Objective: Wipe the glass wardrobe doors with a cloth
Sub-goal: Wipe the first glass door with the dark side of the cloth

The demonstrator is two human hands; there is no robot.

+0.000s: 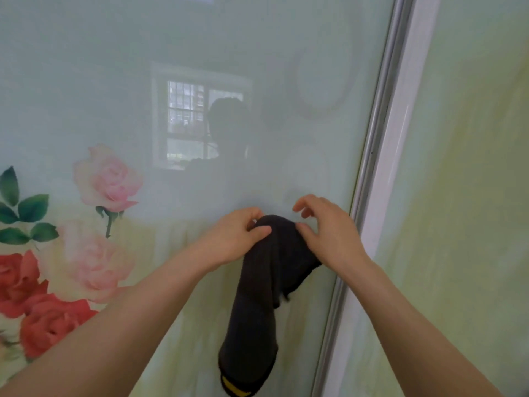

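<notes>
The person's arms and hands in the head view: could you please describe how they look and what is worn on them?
Both forearms are bare to the frame's lower edge, with no sleeves in view. The left hand and right hand wear no gloves, and no rings, watch or bracelets are visible.

cloth (257,296): dark grey, soft, matt woven fabric with a fine nap; a yellow patch near its bottom end.
glass door (200,53): smooth, glossy pale-green pane, shiny enough to mirror a window and a silhouette; a faint hazy film dulls the shine.
rose print (108,179): flat pink and red flowers with green leaves, no relief, lying under the gloss.
frame strip (380,116): smooth metal with a satin silver sheen, white painted edge beside it.
right-hand panel (472,167): pale yellow-green, smooth, duller finish.
</notes>
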